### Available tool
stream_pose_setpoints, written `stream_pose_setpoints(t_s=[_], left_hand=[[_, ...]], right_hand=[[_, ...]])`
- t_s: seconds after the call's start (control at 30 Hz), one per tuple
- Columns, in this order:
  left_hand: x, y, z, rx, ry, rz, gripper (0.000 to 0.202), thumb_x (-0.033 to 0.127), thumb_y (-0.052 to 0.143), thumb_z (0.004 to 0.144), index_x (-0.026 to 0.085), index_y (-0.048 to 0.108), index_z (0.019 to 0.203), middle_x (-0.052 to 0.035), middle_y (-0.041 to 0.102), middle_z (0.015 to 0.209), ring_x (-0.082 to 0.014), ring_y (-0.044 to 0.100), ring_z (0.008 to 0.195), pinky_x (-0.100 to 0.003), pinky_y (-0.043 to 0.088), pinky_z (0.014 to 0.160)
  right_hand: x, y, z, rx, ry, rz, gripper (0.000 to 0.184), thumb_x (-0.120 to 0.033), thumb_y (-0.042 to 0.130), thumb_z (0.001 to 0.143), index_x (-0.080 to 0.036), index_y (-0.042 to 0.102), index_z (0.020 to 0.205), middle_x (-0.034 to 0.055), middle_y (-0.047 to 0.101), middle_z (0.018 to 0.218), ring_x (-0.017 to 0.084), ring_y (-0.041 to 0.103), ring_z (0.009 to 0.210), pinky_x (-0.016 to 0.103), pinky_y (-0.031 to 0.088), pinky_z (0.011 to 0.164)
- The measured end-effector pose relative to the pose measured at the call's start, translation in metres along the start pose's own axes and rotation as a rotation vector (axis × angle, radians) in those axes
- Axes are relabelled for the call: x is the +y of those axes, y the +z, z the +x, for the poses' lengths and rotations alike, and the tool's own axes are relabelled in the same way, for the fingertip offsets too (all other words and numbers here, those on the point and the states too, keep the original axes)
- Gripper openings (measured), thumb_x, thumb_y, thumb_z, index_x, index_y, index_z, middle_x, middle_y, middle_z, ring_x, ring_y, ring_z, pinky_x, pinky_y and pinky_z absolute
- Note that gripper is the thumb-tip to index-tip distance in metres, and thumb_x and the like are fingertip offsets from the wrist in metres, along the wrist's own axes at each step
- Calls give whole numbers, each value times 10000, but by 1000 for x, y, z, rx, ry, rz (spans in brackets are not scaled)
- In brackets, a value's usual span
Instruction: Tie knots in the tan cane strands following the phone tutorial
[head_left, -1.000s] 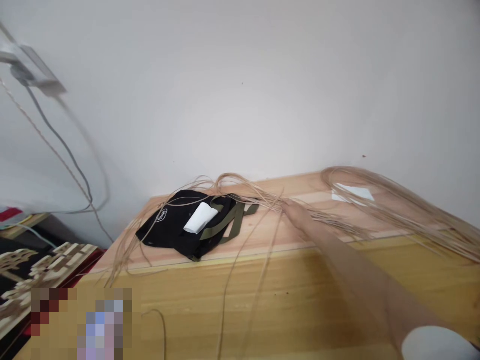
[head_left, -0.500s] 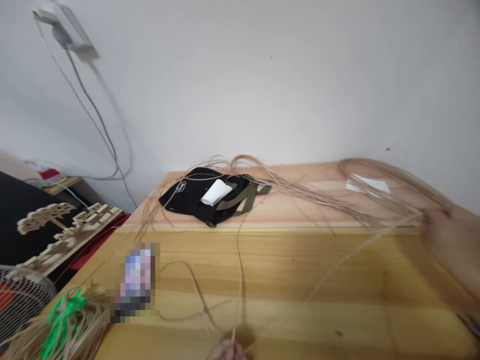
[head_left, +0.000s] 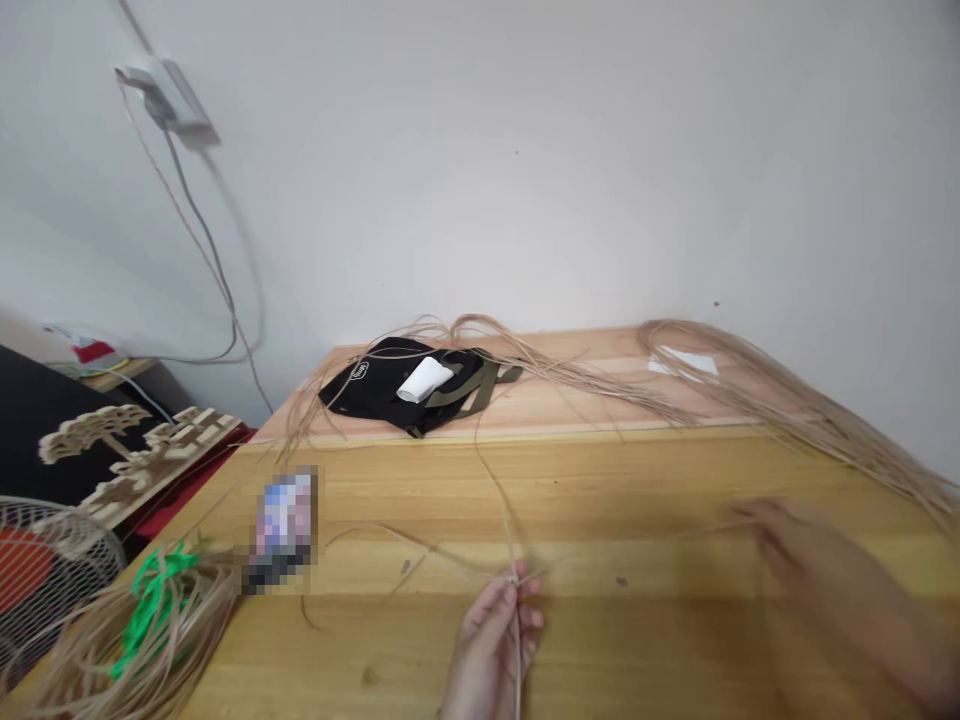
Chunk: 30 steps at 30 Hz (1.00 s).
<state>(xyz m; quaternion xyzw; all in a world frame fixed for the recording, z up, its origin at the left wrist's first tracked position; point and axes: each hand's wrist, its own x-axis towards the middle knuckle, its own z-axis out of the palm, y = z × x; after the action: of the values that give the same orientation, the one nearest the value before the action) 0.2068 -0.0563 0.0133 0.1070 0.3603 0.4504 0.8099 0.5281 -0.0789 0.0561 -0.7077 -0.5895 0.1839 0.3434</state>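
Near the bottom middle, my left hand [head_left: 495, 625] pinches several thin tan weaving strips [head_left: 496, 482] where they cross. One strip runs away from me toward the black bag, another comes down over my palm, and others spread left across the wooden table [head_left: 637, 650]. Over the table's right side, my right hand [head_left: 814, 565] is smeared by motion. Its thumb and fingers come together on a pale thin strip [head_left: 712, 529], which stretches left toward my left hand and fades in the blur.
At the back lie a black bag [head_left: 375, 385], a white paper roll [head_left: 424, 380] and a long bundle of strips [head_left: 832, 420] over white paper [head_left: 682, 363]. Front left, a green tie [head_left: 154, 605] binds more strips beside a fan [head_left: 56, 580]. Cables hang from a wall socket [head_left: 176, 100].
My left hand has risen into view from the bottom edge, with the crossed strips in it. The right hand has come down and left, away from the back bundle. The camera view has shifted slightly.
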Motion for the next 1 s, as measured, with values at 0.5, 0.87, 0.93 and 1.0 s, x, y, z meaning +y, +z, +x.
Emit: stream_pose_setpoints(t_s=[0.5, 0.87, 0.93, 1.0], left_hand=[[-14, 11, 2, 18, 258, 197, 224, 287, 709, 582, 121, 638, 715, -43, 587, 658, -73, 475, 489, -173, 314, 421], [-11, 11, -2, 132, 186, 1, 280, 255, 746, 520, 126, 594, 717, -8, 608, 648, -82, 528, 528, -168, 352, 429], [-10, 11, -1, 166, 169, -21, 303, 262, 758, 500, 131, 577, 704, 0, 604, 647, -80, 525, 526, -164, 350, 413], [-10, 10, 1, 174, 182, 4, 301, 267, 758, 507, 135, 554, 685, 6, 597, 636, -78, 523, 535, -157, 356, 413]], right_hand=[[-130, 142, -18, -418, 11, 409, 236, -293, 417, 800, -150, 595, 863, 39, 624, 698, 162, 585, 667, 268, 436, 639], [-118, 151, -12, -437, 72, 660, 189, -320, 545, 718, -135, 571, 694, 12, 582, 642, 126, 531, 625, 236, 401, 599], [-117, 152, -11, -435, 74, 661, 179, -309, 550, 710, -135, 582, 686, 17, 592, 655, 130, 533, 645, 240, 400, 620], [-117, 153, -12, -463, 89, 680, 173, -303, 553, 704, -134, 586, 680, 17, 595, 645, 129, 534, 634, 242, 402, 621]])
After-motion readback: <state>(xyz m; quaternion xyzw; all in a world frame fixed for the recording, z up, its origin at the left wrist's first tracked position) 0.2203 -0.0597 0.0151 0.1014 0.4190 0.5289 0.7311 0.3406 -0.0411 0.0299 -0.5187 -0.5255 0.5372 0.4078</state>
